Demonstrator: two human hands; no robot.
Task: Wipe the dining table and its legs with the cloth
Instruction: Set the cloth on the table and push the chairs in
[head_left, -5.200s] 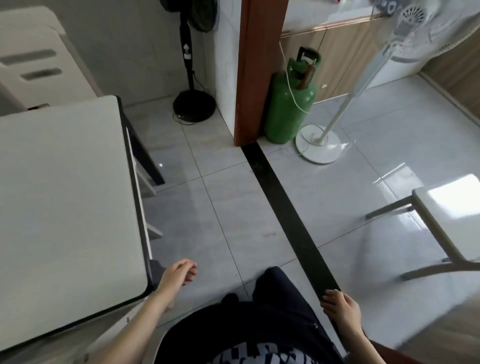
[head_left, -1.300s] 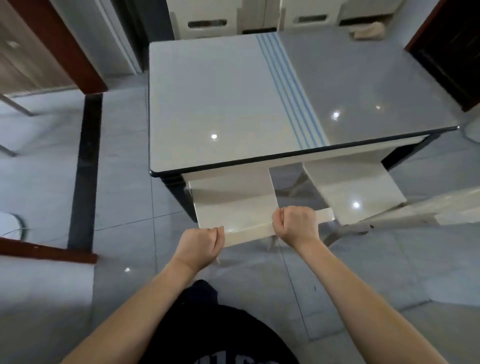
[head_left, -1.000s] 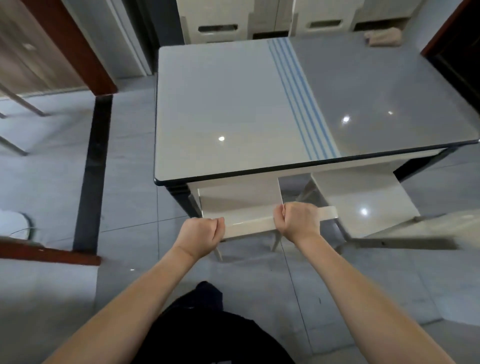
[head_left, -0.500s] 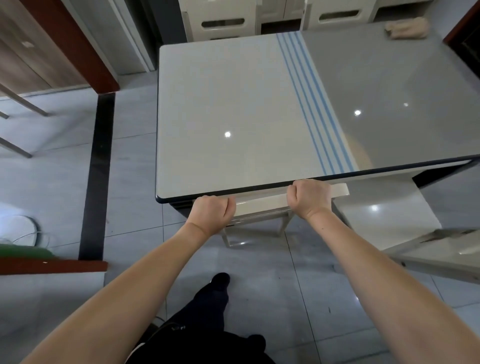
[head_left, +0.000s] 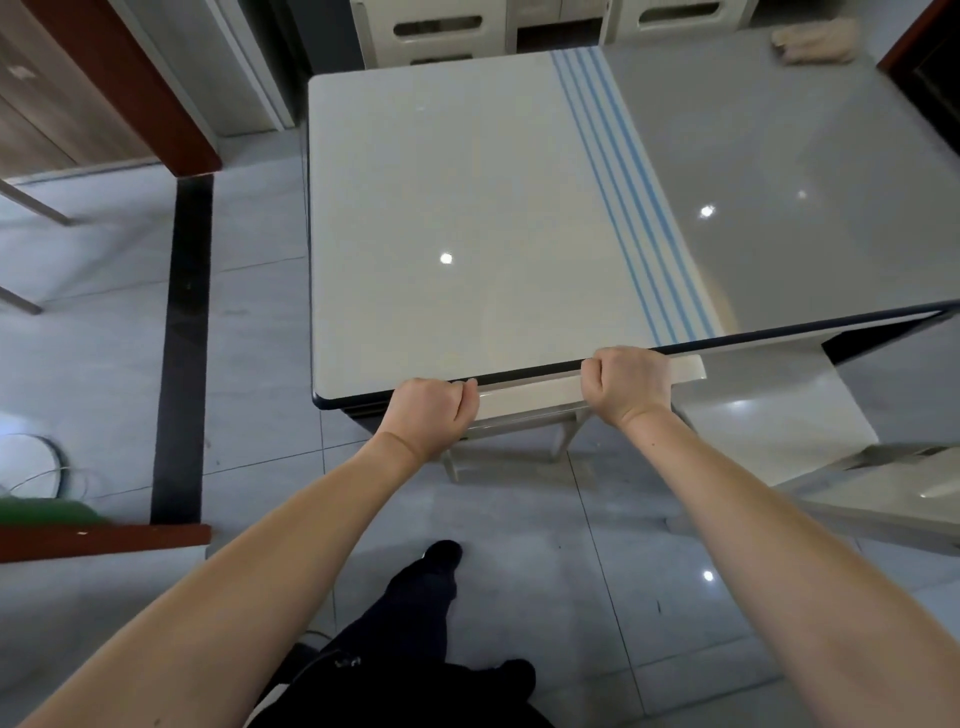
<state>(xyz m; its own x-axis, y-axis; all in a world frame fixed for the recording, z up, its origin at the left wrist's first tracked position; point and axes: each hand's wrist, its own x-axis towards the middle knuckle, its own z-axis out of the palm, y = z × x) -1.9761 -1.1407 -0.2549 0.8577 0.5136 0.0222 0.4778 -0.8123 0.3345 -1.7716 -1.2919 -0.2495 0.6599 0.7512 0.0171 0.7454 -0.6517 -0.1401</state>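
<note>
Now both fists, left hand (head_left: 434, 415) and right hand (head_left: 631, 387), grip the cream chair back (head_left: 530, 397) by the glossy white-and-grey worktop (head_left: 467, 208); next I must fetch the beige cloth (head_left: 813, 48).

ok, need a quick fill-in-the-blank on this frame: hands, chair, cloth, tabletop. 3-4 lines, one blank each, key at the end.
1. Both the left hand and the right hand are closed on the top rail of a cream ____.
2. The cloth lies on the ____ half of the dining table, at its far corner.
3. The stripes running across the tabletop are ____ in colour.
4. Neither hand holds the ____.

Missing words: chair; grey; blue; cloth
</note>
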